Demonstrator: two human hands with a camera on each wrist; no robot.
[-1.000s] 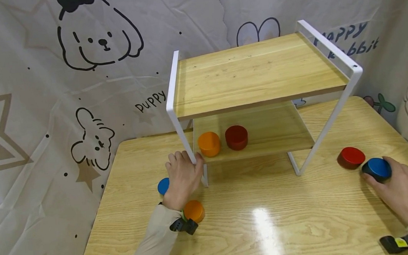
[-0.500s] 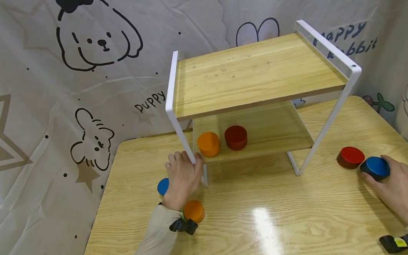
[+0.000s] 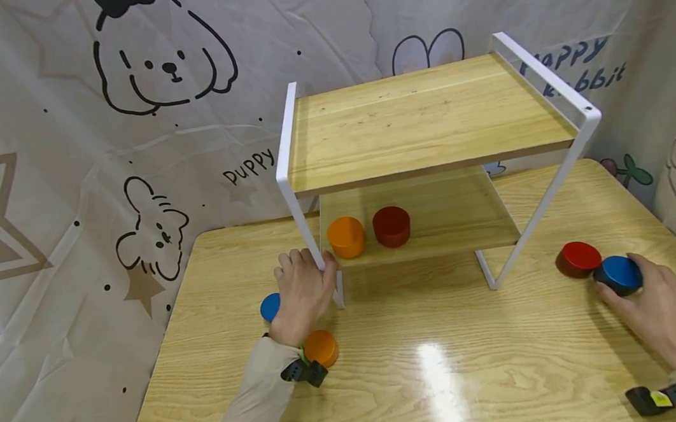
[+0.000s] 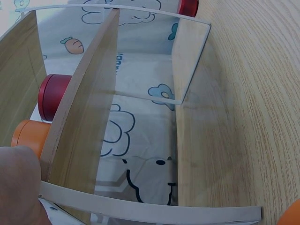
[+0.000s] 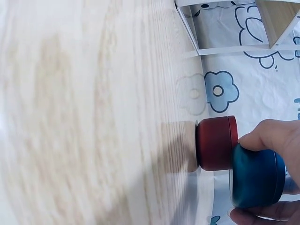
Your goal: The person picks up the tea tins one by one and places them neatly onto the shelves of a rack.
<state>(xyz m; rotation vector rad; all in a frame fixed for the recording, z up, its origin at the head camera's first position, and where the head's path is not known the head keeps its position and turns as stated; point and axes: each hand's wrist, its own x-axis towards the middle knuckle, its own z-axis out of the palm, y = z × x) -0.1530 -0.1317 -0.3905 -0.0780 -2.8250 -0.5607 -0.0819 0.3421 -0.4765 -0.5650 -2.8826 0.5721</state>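
A white-framed shelf (image 3: 425, 120) with two wooden boards stands on the table. My left hand (image 3: 303, 292) grips its left front post, near the lower board. An orange round tin (image 3: 346, 238) and a dark red round tin (image 3: 392, 227) sit on that lower board. At the right, my right hand (image 3: 661, 309) holds a blue round tin (image 3: 619, 275) between thumb and fingers. In the right wrist view this blue tin (image 5: 257, 176) is raised off the tabletop, overlapping the upper part of a red round tin (image 5: 215, 143) that stands on the table.
Near my left wrist, another blue tin (image 3: 270, 307) and another orange tin (image 3: 321, 348) stand on the wooden table (image 3: 392, 374). The blue one is partly covered by my hand. A printed cloth (image 3: 197, 142) hangs behind and at the sides.
My right hand and the blue tin have shifted slightly left, closer over the red tin. My left hand stays on the shelf post.
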